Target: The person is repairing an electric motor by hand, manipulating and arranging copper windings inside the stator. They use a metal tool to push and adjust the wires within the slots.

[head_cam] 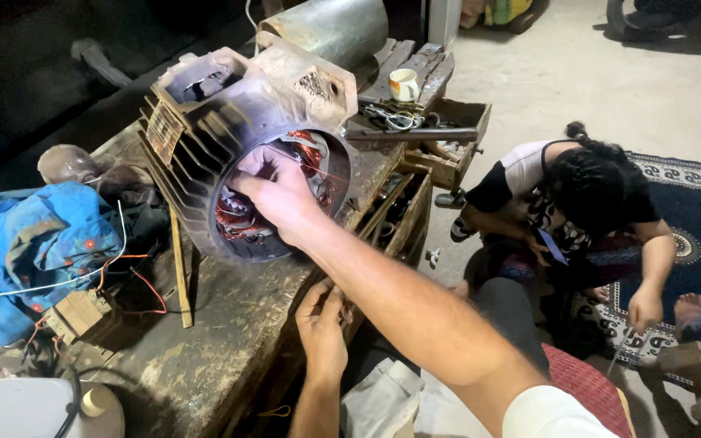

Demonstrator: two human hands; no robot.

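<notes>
A large grey electric motor housing (229, 113) with cooling fins lies on its side on a worn workbench (204, 341), its open end facing me. Red-brown copper windings (237, 219) line the bore. My right hand (281, 199) reaches into that opening, fingers bent against the windings and thin loose wires, with the fingertips hidden inside. My left hand (322, 328) is lower, at the bench's front edge, its fingers drawn together against the wood. I cannot see anything held in it.
A blue cloth (34, 243), a small wooden block with red wires (83, 312) and a wooden stick (180, 268) lie left of the housing. Open drawers (440, 154) hold tools, and a cup (404, 84) stands behind. Another person (594, 195) crouches on a patterned rug at right.
</notes>
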